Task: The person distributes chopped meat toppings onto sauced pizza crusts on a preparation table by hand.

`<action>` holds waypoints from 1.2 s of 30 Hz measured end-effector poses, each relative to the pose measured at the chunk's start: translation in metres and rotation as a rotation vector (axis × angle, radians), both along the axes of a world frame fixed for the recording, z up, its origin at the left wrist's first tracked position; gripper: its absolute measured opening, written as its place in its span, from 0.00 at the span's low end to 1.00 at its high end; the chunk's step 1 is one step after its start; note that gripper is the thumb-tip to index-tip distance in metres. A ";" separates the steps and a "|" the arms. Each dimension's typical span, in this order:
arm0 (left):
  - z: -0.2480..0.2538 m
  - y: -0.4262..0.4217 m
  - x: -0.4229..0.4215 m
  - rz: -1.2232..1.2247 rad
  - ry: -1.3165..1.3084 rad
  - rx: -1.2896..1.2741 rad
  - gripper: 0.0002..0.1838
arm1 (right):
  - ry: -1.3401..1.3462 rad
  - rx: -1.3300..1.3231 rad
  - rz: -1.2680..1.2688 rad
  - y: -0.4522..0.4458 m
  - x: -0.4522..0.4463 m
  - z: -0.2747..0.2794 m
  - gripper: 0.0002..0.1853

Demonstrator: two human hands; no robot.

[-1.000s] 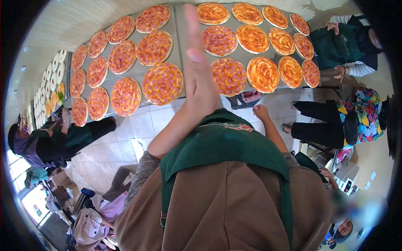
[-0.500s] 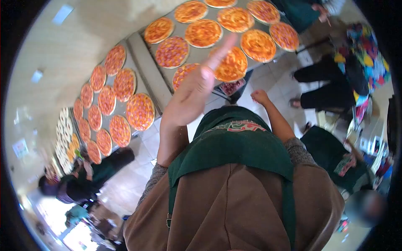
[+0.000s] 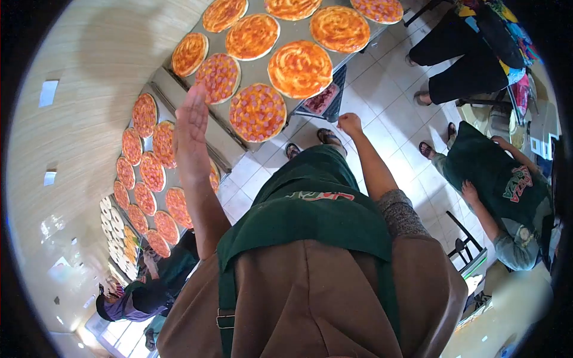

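My left hand is raised with its fingers stretched out flat and nothing visible in it. It appears in front of the gap between two tables, its fingertips overlapping the edge of a pizza with diced pink topping. Another pizza with pink cubes and orange shreds lies at the near table edge. Beside it is a pizza spread with red sauce. My right hand is closed, away from the table and over the floor. Whatever its curled fingers hold, if anything, is hidden.
More pizzas cover the metal table and a second table on the left. A tub of diced red topping sits below the table edge. One person stands at right, another works at lower left.
The view has shifted, with the pizzas now further left and up. My left hand has moved left, away from the sauced pizza. My right hand stays closed.
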State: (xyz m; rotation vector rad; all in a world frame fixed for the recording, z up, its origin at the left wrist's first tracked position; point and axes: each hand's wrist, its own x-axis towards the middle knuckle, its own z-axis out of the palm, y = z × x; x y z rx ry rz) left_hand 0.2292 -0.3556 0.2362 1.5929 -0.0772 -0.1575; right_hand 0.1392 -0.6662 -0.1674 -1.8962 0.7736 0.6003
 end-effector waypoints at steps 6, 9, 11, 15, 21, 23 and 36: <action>-0.042 0.108 -0.052 0.196 0.031 0.033 0.28 | -0.158 -0.550 0.175 0.052 0.066 -0.036 0.12; -0.068 0.149 -0.085 0.401 0.127 0.069 0.27 | 0.013 -0.538 0.129 0.069 0.097 -0.047 0.17; -0.085 0.173 -0.105 0.500 0.185 0.027 0.26 | -0.140 -0.845 0.596 0.074 0.107 -0.060 0.21; -0.088 0.188 -0.136 0.569 0.285 0.032 0.25 | 0.244 -0.763 0.995 0.088 0.119 -0.084 0.31; -0.090 0.182 -0.144 0.690 0.319 0.028 0.24 | 0.246 -0.838 1.126 0.087 0.105 -0.125 0.34; -0.094 0.166 -0.141 0.746 0.323 0.030 0.23 | 0.134 -0.718 0.992 0.078 0.103 -0.136 0.33; -0.118 0.062 -0.145 0.858 0.458 -0.047 0.23 | -0.028 0.031 0.402 0.036 0.140 -0.108 0.23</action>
